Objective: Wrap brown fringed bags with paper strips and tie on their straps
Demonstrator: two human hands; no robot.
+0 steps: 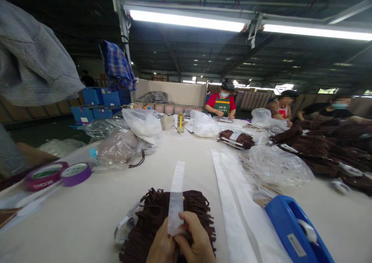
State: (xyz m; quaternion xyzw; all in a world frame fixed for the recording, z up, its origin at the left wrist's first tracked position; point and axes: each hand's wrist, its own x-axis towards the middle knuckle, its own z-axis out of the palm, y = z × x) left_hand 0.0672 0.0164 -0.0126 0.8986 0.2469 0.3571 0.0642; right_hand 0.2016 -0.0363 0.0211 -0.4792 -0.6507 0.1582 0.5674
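A white, partly see-through strip [176, 193] stands out over a dark brown fringed item [151, 220], which looks like a bag and lies on the table in front of me. My right hand [197, 238] pinches the strip's near end between thumb and fingers. Just left of it, my left hand [162, 244] is closed at the same end, its fingertips partly hidden. A white-wrapped piece [128, 222], perhaps a padded handle, sticks out at the item's left side.
A blue tape dispenser [296, 232] stands at right beside long white sheets [232, 201]. Purple tape rolls [75, 174] lie left. Plastic bags [276, 166], a finished-looking fringed bundle [236, 139] and a brown fringed pile [328, 146] lie farther off. Co-workers [222, 104] are across the table.
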